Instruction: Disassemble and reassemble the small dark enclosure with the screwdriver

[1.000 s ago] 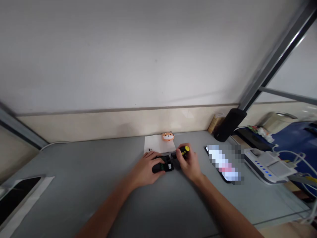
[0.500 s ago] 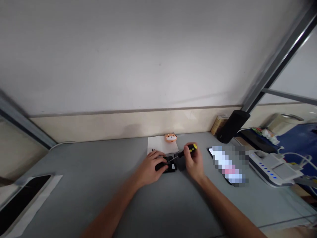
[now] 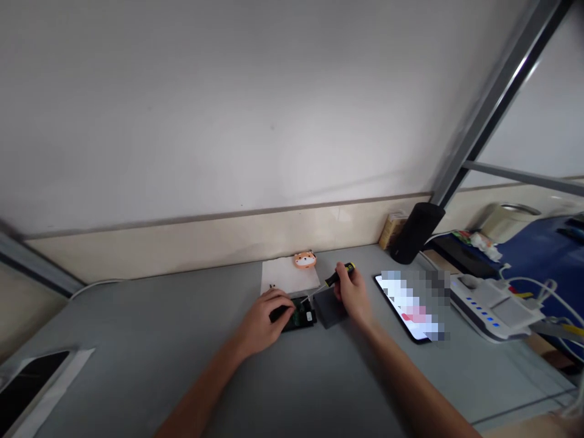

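Note:
My left hand (image 3: pixel 263 319) is closed on the left end of a small black electronic device (image 3: pixel 301 324) with a green circuit board, which lies on the table. The fingers cover part of it. In my right hand (image 3: pixel 353 295) is a screwdriver (image 3: pixel 333 279) with a black and yellow handle. Its thin shaft slants down to the left, and its tip is at the device; whether it touches is too small to tell. A dark flat rectangular piece (image 3: pixel 329 310) lies just right of the device, partly under my right hand.
Behind the hands lie a white paper sheet (image 3: pixel 278 274) and an orange animal-faced case (image 3: pixel 305 260). To the right are a lit phone (image 3: pixel 401 307), a black cylinder (image 3: pixel 417 234) and a white power strip (image 3: pixel 483 310). A dark-screened tablet-like object (image 3: pixel 34 389) lies at left.
The view has shifted slightly. My left fingers have drawn back left from the screwdriver tip, so the green board now shows. The dark flat piece beside the device is now more clearly visible.

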The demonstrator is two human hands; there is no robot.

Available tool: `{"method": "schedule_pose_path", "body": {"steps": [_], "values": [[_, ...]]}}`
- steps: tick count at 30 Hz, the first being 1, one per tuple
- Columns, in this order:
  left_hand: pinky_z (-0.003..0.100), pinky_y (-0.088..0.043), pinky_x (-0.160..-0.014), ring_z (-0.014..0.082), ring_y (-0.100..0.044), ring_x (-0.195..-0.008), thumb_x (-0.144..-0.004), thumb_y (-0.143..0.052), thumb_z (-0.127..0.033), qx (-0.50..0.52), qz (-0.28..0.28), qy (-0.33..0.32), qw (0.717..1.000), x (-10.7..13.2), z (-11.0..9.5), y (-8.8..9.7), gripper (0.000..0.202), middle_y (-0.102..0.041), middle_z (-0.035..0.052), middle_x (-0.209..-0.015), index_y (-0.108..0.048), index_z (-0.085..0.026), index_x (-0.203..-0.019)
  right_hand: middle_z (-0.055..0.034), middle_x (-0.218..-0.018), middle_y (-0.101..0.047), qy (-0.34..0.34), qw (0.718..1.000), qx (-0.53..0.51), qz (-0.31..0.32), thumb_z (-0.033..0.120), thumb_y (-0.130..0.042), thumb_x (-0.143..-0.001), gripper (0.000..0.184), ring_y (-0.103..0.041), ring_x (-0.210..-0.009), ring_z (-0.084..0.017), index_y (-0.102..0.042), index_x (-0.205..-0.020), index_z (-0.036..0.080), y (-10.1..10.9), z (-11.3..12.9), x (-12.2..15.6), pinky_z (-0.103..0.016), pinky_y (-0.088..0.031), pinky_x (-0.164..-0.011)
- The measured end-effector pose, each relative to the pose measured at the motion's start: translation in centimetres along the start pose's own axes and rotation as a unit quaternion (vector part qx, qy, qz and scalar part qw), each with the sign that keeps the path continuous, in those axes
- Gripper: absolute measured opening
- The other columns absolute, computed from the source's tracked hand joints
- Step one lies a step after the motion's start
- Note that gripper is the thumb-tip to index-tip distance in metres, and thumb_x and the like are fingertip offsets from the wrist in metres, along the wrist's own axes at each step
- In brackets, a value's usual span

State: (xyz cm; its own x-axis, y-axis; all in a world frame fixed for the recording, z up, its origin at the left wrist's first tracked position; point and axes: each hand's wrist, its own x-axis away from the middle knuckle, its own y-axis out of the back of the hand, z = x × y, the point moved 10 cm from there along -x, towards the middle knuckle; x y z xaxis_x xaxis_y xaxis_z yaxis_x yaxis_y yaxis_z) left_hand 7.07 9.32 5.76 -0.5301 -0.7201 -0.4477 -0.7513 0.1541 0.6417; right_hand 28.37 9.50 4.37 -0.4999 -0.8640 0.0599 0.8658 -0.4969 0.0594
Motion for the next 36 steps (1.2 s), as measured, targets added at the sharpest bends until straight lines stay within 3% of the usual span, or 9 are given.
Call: {"method": "schedule_pose_path", "body": {"steps": [7, 14, 19, 23, 28, 30, 33, 36], "values": [[0.035, -0.057, -0.087, 0.0198, -0.068, -0.09, -0.099, -0.054, -0.027, -0.073, -0.017, 0.023, 0.997, -1.4, 0.5, 1.3, 0.022, -0.073, 0.0049, -0.091, -0.073, -0.023, -0.088, 0.0075, -0.045, -0.046, -0.03, 0.999, -0.026, -0.037, 0.055, -0.058, -0.084, 0.035, -0.041, -0.042, -0.013, -0.047, -0.071, 0.025, 0.7, -0.9, 0.2, -0.027, -0.03, -0.043], [0.04, -0.054, -0.091, 0.0262, -0.069, -0.1, -0.093, -0.067, -0.023, -0.211, 0.078, 0.053, 0.973, -6.0, 2.2, -0.1, 0.011, -0.076, 0.0073, -0.098, -0.077, -0.021, -0.092, 0.0081, -0.049, -0.044, -0.047, 0.994, -0.077, -0.055, 0.046, -0.055, -0.089, 0.029, -0.04, -0.045, -0.012, -0.047, -0.072, 0.024, 1.0, -1.4, 0.3, -0.025, -0.03, -0.045], [0.037, -0.053, -0.09, 0.026, -0.071, -0.099, -0.093, -0.067, -0.024, -0.234, 0.119, 0.049, 0.964, -7.1, 2.2, -1.2, 0.011, -0.076, 0.008, -0.101, -0.078, -0.021, -0.095, 0.0095, -0.048, -0.041, -0.06, 0.989, -0.119, -0.058, 0.044, -0.055, -0.089, 0.025, -0.039, -0.044, -0.012, -0.048, -0.075, 0.024, 1.0, -1.4, 0.5, -0.025, -0.029, -0.045], [0.034, -0.053, -0.088, 0.0245, -0.07, -0.099, -0.098, -0.055, -0.025, -0.198, 0.087, 0.074, 0.974, -5.6, 2.2, 0.0, 0.022, -0.076, 0.0083, -0.102, -0.076, -0.02, -0.096, 0.0097, -0.049, -0.042, -0.071, 0.988, -0.128, -0.056, 0.042, -0.055, -0.089, 0.023, -0.038, -0.044, -0.012, -0.048, -0.077, 0.024, 1.0, -1.1, 0.6, -0.025, -0.029, -0.046], [0.031, -0.053, -0.078, 0.0201, -0.068, -0.083, -0.1, -0.043, -0.033, -0.131, 0.026, 0.134, 0.982, -1.0, 3.3, 2.1, 0.03, -0.073, 0.0044, -0.093, -0.071, -0.022, -0.093, 0.0095, -0.051, -0.041, -0.066, 0.99, -0.108, -0.061, 0.046, -0.055, -0.088, 0.026, -0.038, -0.046, -0.012, -0.045, -0.077, 0.025, 1.0, -1.1, 0.8, -0.026, -0.03, -0.048], [0.031, -0.054, -0.076, 0.0195, -0.067, -0.079, -0.099, -0.043, -0.033, -0.12, 0.011, 0.143, 0.982, 0.5, 3.8, 2.4, 0.028, -0.073, 0.0033, -0.09, -0.068, -0.022, -0.092, 0.009, -0.053, -0.042, -0.025, 0.994, -0.085, -0.069, 0.052, -0.057, -0.086, 0.031, -0.039, -0.048, -0.012, -0.045, -0.076, 0.025, 1.2, -0.6, 0.9, -0.027, -0.032, -0.049], [0.032, -0.054, -0.076, 0.0199, -0.067, -0.079, -0.1, -0.041, -0.031, -0.112, 0.001, 0.13, 0.985, 1.5, 4.1, 2.2, 0.026, -0.073, 0.0032, -0.089, -0.066, -0.023, -0.094, 0.0067, -0.063, -0.047, 0.09, 0.992, -0.054, -0.065, 0.059, -0.057, -0.085, 0.036, -0.044, -0.056, -0.013, -0.049, -0.083, 0.024, 1.0, 1.3, 1.6, -0.026, -0.038, -0.055], [0.034, -0.055, -0.078, 0.0214, -0.069, -0.083, -0.102, -0.039, -0.03, -0.115, 0.017, 0.098, 0.988, 1.5, 3.6, 1.7, 0.027, -0.073, 0.0046, -0.091, -0.065, -0.022, -0.097, 0.003, -0.072, -0.055, 0.186, 0.983, 0.006, -0.011, 0.058, -0.054, -0.09, 0.035, -0.05, -0.063, -0.014, -0.051, -0.089, 0.024, -1.1, 3.6, 2.4, -0.027, -0.041, -0.06]]}}
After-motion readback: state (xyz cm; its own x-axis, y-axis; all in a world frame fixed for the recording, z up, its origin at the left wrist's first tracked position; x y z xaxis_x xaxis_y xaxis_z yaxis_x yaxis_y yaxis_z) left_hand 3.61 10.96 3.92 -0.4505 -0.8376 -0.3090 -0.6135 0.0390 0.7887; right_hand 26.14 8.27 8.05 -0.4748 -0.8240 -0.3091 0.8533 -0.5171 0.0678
